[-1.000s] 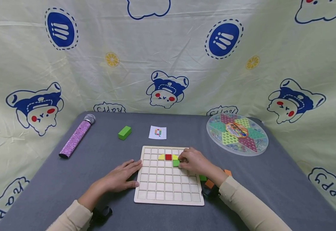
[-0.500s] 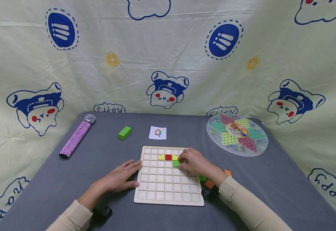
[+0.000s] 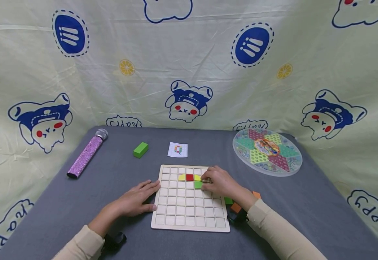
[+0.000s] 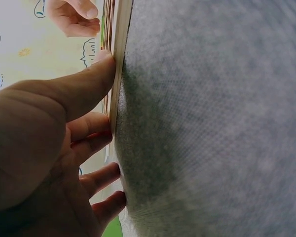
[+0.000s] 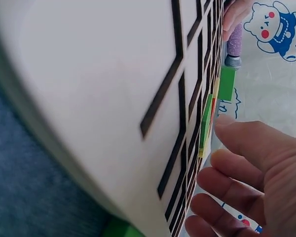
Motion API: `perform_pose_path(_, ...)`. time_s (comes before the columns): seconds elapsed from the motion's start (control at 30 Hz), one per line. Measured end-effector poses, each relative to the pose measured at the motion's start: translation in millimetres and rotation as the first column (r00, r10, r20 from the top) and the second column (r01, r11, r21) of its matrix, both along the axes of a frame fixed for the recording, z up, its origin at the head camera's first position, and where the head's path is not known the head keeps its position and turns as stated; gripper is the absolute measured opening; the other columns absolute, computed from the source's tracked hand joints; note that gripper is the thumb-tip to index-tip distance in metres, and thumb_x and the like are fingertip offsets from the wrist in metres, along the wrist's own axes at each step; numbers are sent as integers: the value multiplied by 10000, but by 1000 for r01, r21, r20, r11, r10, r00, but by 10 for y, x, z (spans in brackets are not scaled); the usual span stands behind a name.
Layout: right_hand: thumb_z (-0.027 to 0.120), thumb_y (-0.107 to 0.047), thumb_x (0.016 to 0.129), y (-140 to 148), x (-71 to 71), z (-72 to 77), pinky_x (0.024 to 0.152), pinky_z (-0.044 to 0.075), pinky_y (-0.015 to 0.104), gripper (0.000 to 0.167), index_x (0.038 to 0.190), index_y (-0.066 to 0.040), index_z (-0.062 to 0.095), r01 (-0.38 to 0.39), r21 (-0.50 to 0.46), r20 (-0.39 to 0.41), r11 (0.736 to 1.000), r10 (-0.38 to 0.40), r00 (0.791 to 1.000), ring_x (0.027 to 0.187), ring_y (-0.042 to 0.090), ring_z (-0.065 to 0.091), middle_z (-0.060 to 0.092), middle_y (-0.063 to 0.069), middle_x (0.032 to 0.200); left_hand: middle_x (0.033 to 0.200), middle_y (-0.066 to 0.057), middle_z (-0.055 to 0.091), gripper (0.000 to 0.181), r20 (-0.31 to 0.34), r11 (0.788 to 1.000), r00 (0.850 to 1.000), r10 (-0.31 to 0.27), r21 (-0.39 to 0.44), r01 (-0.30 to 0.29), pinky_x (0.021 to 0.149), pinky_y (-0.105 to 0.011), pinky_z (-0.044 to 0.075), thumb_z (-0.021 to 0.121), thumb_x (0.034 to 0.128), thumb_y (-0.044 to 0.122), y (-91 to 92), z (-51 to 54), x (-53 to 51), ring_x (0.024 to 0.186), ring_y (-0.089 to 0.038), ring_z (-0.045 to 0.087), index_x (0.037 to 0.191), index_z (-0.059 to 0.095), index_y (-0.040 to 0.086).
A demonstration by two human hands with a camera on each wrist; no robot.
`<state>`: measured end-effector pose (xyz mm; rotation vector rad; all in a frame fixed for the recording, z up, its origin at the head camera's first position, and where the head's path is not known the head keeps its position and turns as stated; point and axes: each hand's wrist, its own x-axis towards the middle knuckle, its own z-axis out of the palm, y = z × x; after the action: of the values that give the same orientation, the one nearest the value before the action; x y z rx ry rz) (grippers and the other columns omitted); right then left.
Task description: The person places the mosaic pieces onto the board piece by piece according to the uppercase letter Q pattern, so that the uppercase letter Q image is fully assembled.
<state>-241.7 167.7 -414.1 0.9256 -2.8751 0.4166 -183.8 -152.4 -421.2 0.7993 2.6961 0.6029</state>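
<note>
A pale wooden grid board (image 3: 185, 210) lies in the middle of the table. My left hand (image 3: 137, 198) rests along its left edge, fingers extended; thumb and fingertips touch the rim in the left wrist view. Near the board's far side, a red tile (image 3: 189, 177) sits between two yellow tiles, one on its left (image 3: 182, 177) and one on its right (image 3: 197, 177). A green tile (image 3: 198, 185) lies just below the right yellow one. My right hand (image 3: 219, 182) is at these two tiles' right ends. In the right wrist view, nothing shows between its thumb and loosely bent fingers.
Beyond the board lie a pattern card (image 3: 177, 149) and a green block (image 3: 140, 150). A glittery microphone (image 3: 86, 153) is at left, a round Chinese checkers set (image 3: 267, 151) at right. Another green block (image 3: 228, 201) and orange blocks (image 3: 236, 207) sit partly hidden beneath the right forearm.
</note>
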Motion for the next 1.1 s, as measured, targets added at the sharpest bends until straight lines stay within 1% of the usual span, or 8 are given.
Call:
perform_pose_path(0.1,758,-290,789,4,7,20,686,429,261,262,992,-126,735,28,3,18,1000,-28,999,830,112,512,676,-14,941,1561,-82,278,709,0,1000,1000,-1,-3,1,1103,-610,229,585,911,401,1,3,-1,1442,-383,195,1485,298,100)
perform_pose_path(0.23,746,-280,803,49,29,53,749,468,314,275,1024,-117,725,65,-11,31,998,-64,997,892,133,536,673,-11,960,1558,-85,284,707,-2,1000,1000,-4,-1,4,1099,-615,233,589,909,398,4,-2,8,1438,-389,200,1482,304,97)
perform_pose_path(0.37,734,-275,816,117,44,111,782,483,353,261,1019,-112,719,66,-48,14,997,-66,998,930,156,550,664,-10,961,1557,-89,285,711,-5,1000,1000,-4,0,4,1096,-619,232,589,907,403,1,5,15,1436,-393,202,1481,306,93)
perform_pose_path(0.47,733,-286,818,179,49,140,769,483,359,262,1014,-113,719,62,-57,-15,996,-63,998,930,164,550,660,-8,959,1557,-87,286,712,-4,1000,1000,2,2,-2,1098,-618,230,588,907,407,0,10,18,1436,-393,203,1481,307,94)
perform_pose_path(0.67,736,-282,816,322,86,159,744,478,357,265,1015,-108,717,69,-71,-35,995,-71,997,919,172,546,645,0,961,1552,-97,293,712,-19,1000,1000,-4,5,5,1085,-628,241,588,906,409,-9,10,14,1428,-402,215,1476,314,80)
perform_pose_path(0.93,743,-264,809,475,203,160,730,474,352,247,995,-103,716,87,-78,-26,993,-89,996,888,160,531,637,-2,936,1558,-80,283,709,-8,1000,1000,4,1,-4,1098,-620,229,581,910,414,-1,-1,2,1438,-389,200,1483,304,102)
perform_pose_path(1.1,741,-260,810,572,304,134,729,472,357,239,989,-104,712,87,-68,-21,994,-89,996,875,153,518,638,-3,949,1558,-85,283,711,-12,1000,1000,-2,1,2,1095,-621,232,582,910,413,-6,-2,3,1435,-393,205,1482,304,96)
